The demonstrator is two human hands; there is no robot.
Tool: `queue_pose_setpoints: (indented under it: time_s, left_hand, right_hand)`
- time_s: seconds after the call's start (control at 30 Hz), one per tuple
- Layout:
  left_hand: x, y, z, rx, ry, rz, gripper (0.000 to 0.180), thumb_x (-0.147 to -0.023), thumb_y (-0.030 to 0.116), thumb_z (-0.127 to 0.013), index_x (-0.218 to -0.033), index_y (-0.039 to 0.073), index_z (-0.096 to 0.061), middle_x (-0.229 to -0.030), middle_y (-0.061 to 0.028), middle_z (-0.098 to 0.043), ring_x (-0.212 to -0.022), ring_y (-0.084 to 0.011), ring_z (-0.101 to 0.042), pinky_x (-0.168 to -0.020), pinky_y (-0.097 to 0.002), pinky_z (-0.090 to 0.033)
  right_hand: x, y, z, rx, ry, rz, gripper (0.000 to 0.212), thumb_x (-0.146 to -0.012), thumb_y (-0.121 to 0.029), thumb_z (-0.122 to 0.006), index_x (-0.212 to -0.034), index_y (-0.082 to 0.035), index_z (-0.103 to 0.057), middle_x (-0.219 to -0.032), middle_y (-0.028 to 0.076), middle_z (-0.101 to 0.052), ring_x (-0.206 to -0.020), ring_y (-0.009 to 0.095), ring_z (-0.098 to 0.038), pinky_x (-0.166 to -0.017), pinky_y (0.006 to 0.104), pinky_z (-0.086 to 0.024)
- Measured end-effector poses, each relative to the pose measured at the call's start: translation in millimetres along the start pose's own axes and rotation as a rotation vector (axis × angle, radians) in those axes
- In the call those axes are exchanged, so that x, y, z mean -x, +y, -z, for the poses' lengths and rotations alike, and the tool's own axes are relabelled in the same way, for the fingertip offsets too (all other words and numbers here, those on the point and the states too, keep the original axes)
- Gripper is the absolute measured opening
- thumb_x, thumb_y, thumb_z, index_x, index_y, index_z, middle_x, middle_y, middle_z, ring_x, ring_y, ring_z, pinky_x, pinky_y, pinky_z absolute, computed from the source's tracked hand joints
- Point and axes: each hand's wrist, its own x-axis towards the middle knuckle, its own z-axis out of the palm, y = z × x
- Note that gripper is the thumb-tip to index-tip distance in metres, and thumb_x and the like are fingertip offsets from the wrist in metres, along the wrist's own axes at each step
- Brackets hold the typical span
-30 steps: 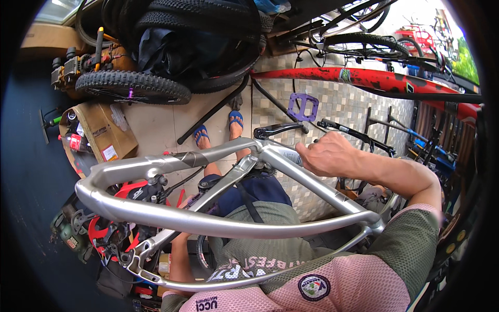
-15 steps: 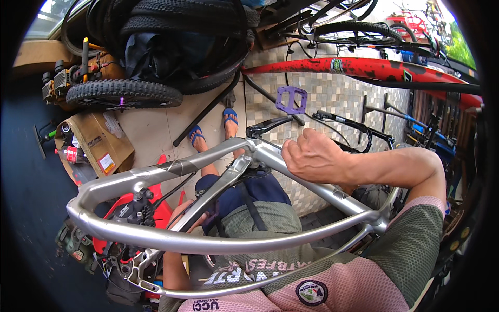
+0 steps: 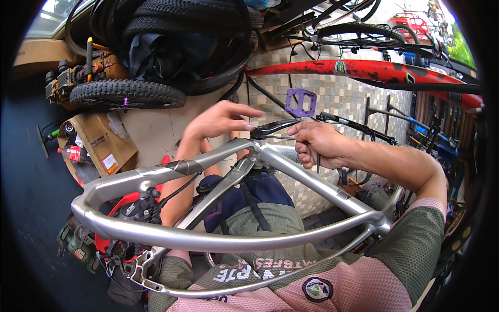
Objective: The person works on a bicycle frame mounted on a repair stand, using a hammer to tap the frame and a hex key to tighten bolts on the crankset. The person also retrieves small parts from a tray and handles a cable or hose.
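Observation:
A silver bicycle frame lies across my lap and chest. At its bottom bracket a black crank arm points right, with a purple platform pedal beyond its end. My left hand reaches over the frame tube, fingers stretched out, thumb tip close by the crank's inner end; whether it touches, I cannot tell. My right hand is closed beside the crank's outer end, on a thin dark tool that looks like a hex key. A thin rod also runs from the crank toward its fingertips.
A red frame tube crosses beyond the pedal. Bicycle tires are piled at the far left, near a small knobby wheel. A cardboard box stands at left. A brake caliper hangs by the silver frame.
My left hand has come up from below the frame to the crank's inner end, fingers extended. My right hand has turned and shifted slightly right, showing the thin tool. The view has moved a little.

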Motion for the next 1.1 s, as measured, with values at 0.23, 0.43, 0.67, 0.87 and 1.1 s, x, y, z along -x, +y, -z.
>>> queue_pose_setpoints:
  time_s: [0.23,0.43,0.67,0.87,1.1]
  left_hand:
    - [-32,8,-33,0.008,-0.287,-0.040,0.035,-0.093,0.014,-0.080,-0.126,0.001,-0.075,-0.110,-0.0059,-0.080,-0.096,-0.0093,-0.067,-0.086,-0.0302,-0.054]
    - [-16,-5,-27,0.290,-0.177,-0.118,0.019,-0.099,0.018,-0.075,-0.100,-0.001,-0.076,-0.087,0.0011,-0.070,-0.083,-0.0069,-0.061,-0.075,-0.0295,-0.051]
    - [12,-40,-7,0.117,-0.004,-0.069,0.024,-0.100,0.017,-0.073,-0.119,0.002,-0.074,-0.099,-0.0039,-0.073,-0.094,-0.0093,-0.064,-0.079,-0.0309,-0.053]
    - [36,-25,-31,0.336,0.288,0.035,0.024,-0.091,0.019,-0.081,-0.105,0.001,-0.073,-0.092,-0.0061,-0.075,-0.088,-0.0138,-0.068,-0.071,-0.0337,-0.055]
    - [44,-64,-38,0.475,0.324,-0.100,0.011,-0.093,0.006,-0.076,-0.103,0.000,-0.075,-0.108,-0.0120,-0.077,-0.103,-0.0196,-0.072,-0.090,-0.0354,-0.059]
  right_hand:
    - [4,-3,-23,0.157,-0.018,0.063,0.031,-0.107,-0.019,-0.051,-0.132,-0.002,-0.046,-0.092,0.012,-0.063,-0.075,0.026,-0.074,-0.059,0.0361,-0.064]
    - [15,-40,-35,0.835,-0.297,0.329,0.060,-0.106,-0.060,-0.055,-0.125,-0.004,-0.058,-0.103,0.010,-0.067,-0.086,0.015,-0.071,-0.069,0.0272,-0.058]
    - [-16,-74,-61,1.602,-0.181,1.188,0.036,-0.106,-0.042,-0.061,-0.117,-0.009,-0.070,-0.100,0.011,-0.065,-0.091,0.028,-0.068,-0.076,0.0394,-0.056]
    - [-34,-83,-119,1.816,-0.048,1.297,0.028,-0.097,-0.033,-0.065,-0.105,-0.007,-0.073,-0.089,0.018,-0.072,-0.090,0.038,-0.071,-0.075,0.0508,-0.056]
    - [-64,-92,-144,1.729,-0.223,1.036,0.040,-0.096,-0.042,-0.068,-0.115,-0.008,-0.075,-0.100,0.021,-0.076,-0.097,0.041,-0.072,-0.089,0.0504,-0.056]
